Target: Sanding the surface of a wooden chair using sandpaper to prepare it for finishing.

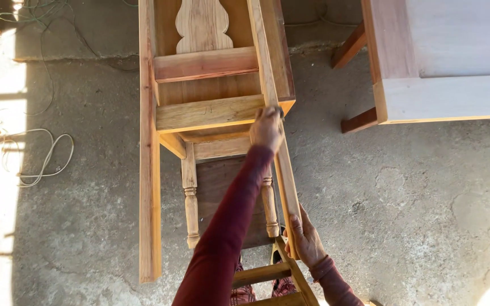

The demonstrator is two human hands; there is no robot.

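Wooden chair [211, 113] lying tipped on a concrete floor [415, 198], back rails running far, turned legs [189, 198] pointing near. Left hand [266, 129], at the end of a dark red sleeve, pressed on the chair's right rail [282, 164] where it meets the seat frame, fingers curled together over something small; what it is cannot be told. Right hand [306, 241] nearer, clamped around the same rail's near end, thumb on top, fingers wrapped beneath. A second wooden frame [267, 275] just under the arms at the near edge. Pale table [455, 96] to the far right, well apart from the chair. Loose cord [29, 158] coiled on the floor to the left, in a strip of sunlight.
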